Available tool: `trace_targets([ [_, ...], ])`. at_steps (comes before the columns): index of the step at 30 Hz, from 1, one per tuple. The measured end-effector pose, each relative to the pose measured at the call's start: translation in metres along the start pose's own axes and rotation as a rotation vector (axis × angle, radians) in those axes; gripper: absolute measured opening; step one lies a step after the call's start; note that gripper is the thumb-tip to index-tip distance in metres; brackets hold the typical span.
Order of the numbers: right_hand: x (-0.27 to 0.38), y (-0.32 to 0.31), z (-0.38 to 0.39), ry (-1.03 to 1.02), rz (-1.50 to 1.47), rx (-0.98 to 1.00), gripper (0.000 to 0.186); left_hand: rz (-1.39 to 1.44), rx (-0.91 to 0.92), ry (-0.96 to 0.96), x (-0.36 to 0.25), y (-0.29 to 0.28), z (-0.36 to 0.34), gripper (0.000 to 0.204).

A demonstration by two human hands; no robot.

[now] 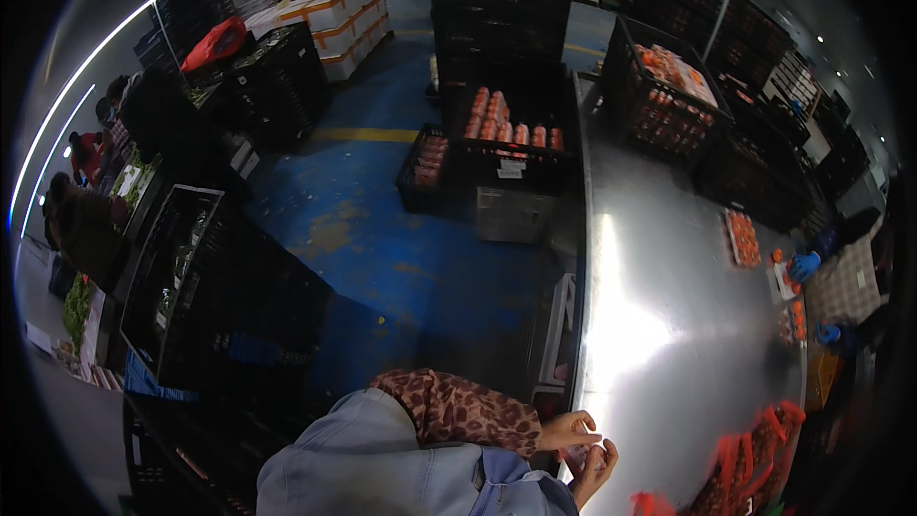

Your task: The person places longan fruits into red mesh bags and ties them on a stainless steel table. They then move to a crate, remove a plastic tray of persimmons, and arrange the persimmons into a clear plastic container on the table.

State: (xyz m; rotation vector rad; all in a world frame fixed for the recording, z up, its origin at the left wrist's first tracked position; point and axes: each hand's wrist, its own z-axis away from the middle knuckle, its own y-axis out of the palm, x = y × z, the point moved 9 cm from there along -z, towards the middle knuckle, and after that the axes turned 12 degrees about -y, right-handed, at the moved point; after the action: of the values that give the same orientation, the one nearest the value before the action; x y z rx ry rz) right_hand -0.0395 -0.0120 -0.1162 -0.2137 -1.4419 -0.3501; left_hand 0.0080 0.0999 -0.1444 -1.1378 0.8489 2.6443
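Note:
My left hand [569, 431], in a leopard-print sleeve, reaches over the left edge of the steel table [650, 258]. Just below it is my right hand [595, 471], its fingertips drawn together near those of the left. Both hands are closed in a pinch. Between them shows a little of something pale and thin, perhaps clear film, too small to name. My right forearm is hidden.
Across the table a person's blue-gloved hand [804, 268] works at trays of orange-red produce. A filled tray [742, 238] lies nearby. Red mesh bags [755, 459] lie at the near right. Black crates [511, 119] with packed produce stand left of the table's far part.

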Motion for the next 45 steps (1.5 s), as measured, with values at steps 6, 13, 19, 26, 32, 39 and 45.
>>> trace_targets([
  [6, 0.006, 0.107, -0.042, -0.259, 0.223, 0.208, 0.024, 0.041, -0.081, 0.24, -0.05, -0.095, 0.023, 0.037],
  [13, 0.008, 0.215, -0.073, -0.021, 0.272, 0.826, 0.029, 0.054, -0.2, 0.303, -0.083, -0.177, 0.056, 0.026],
  [19, 0.008, 0.239, -0.144, -0.144, 0.307, 0.927, 0.026, -0.105, -0.283, 0.339, -0.127, -0.209, 0.043, 0.044],
  [26, 0.025, 0.155, -0.28, -0.646, 0.74, 0.106, 0.022, -0.206, -0.549, 0.143, -0.196, -0.265, -0.003, 0.032],
  [32, -0.005, 0.124, -0.297, -0.415, 0.628, 0.189, 0.024, -0.296, -0.406, 0.075, -0.219, -0.265, -0.066, 0.018],
  [39, -0.036, 0.045, -0.21, 0.072, 0.478, 0.255, 0.025, -0.32, -0.192, -0.074, -0.218, -0.248, -0.13, 0.015],
  [45, -0.075, 0.016, -0.14, 0.205, 0.367, 0.118, 0.033, -0.517, -0.028, -0.126, -0.239, -0.219, -0.179, 0.016],
])
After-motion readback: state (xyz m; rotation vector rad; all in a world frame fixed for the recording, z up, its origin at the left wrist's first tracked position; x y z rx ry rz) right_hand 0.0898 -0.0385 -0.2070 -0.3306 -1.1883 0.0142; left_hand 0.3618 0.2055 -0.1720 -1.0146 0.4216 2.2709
